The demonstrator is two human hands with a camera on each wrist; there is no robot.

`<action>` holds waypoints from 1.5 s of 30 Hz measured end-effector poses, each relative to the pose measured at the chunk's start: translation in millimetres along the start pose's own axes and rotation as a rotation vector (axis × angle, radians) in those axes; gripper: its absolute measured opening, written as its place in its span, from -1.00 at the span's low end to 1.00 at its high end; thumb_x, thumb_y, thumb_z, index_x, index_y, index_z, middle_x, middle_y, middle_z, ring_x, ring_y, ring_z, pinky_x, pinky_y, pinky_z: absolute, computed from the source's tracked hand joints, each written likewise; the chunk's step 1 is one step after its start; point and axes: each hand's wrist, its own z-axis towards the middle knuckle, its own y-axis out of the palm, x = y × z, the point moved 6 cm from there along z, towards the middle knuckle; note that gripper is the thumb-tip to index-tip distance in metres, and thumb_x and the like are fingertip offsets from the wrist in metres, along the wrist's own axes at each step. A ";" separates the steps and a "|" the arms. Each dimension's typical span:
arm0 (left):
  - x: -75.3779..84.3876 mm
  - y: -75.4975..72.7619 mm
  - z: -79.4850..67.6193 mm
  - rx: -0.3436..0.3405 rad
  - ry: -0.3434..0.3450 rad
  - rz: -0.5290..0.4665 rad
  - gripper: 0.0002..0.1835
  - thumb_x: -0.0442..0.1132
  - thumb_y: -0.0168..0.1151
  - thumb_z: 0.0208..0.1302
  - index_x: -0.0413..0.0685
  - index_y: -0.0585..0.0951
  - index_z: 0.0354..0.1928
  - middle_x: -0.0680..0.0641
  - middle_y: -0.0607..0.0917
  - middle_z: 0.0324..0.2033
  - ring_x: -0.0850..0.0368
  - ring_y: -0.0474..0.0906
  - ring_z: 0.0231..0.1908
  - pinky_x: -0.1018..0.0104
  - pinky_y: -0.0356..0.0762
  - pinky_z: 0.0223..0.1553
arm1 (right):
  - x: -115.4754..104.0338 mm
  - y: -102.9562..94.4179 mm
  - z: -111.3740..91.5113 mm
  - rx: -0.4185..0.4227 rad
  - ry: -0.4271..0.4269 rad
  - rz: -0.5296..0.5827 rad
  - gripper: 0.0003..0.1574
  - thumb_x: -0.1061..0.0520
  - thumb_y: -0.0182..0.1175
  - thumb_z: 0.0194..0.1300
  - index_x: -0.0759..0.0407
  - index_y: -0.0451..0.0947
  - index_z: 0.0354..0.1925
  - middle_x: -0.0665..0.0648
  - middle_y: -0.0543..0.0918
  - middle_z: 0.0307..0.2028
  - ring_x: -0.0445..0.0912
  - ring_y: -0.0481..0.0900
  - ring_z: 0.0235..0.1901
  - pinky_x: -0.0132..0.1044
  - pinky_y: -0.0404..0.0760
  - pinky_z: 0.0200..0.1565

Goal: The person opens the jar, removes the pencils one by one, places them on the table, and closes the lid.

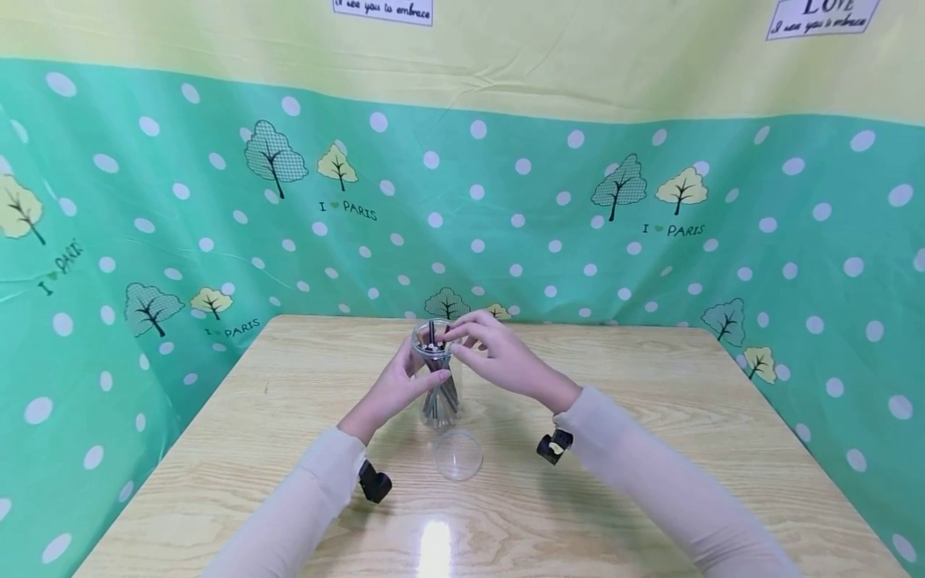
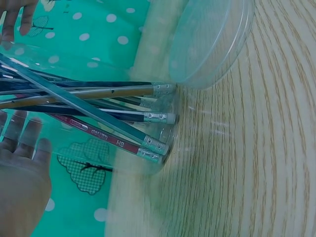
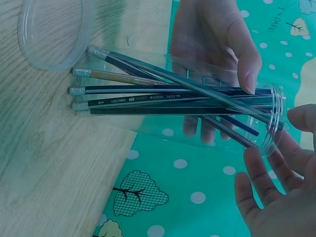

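A clear plastic jar (image 1: 426, 419) stands on the table, holding several pencils (image 1: 442, 393) with their eraser ends down. My left hand (image 1: 400, 384) grips the jar's side near the top, thumb across the front and fingers behind it, as the right wrist view shows. At the jar's mouth, my right hand (image 1: 500, 355) has its fingers spread and slightly bent, touching or close to the rim (image 3: 277, 121). No pencil shows clearly between those fingers. In front of the jar lies a round clear lid (image 1: 458, 456).
The light wood table (image 1: 621, 482) extends around the jar on all sides. Behind it hangs a green and yellow curtain (image 1: 506, 201) with dots and trees. A black wrist camera (image 1: 374, 483) sits under the left cuff and another (image 1: 555, 446) under the right.
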 end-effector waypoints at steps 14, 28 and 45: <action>2.0 0.7 -0.6 0.004 0.008 -0.004 -0.13 -0.12 0.36 0.34 0.26 0.08 0.55 -0.04 0.31 0.45 -0.12 0.16 0.45 -0.35 -0.02 0.38 | -0.3 -0.6 4.7 -0.009 -0.041 -0.042 -0.80 0.10 0.20 0.47 0.12 0.69 -0.06 0.07 0.54 0.09 -0.18 0.57 -0.15 -0.23 0.59 -0.18; 2.2 1.1 0.9 0.009 0.017 0.005 -0.15 -0.13 0.37 0.33 0.20 0.12 0.53 -0.05 0.33 0.44 -0.15 0.16 0.45 -0.34 -0.02 0.39 | -0.1 0.3 6.4 -0.027 -0.023 -0.042 -0.82 0.06 0.19 0.48 0.08 0.67 -0.10 0.01 0.53 0.07 -0.20 0.56 -0.18 -0.25 0.61 -0.17; 2.7 -0.2 0.9 0.011 0.034 0.024 -0.16 -0.12 0.37 0.33 0.21 0.13 0.54 -0.04 0.39 0.41 -0.10 0.23 0.42 -0.34 -0.01 0.39 | -0.3 -5.9 10.9 -0.006 -0.025 0.029 -0.81 0.06 0.17 0.50 0.09 0.66 -0.09 -0.07 0.66 -0.10 -0.10 0.59 -0.18 -0.20 0.61 -0.10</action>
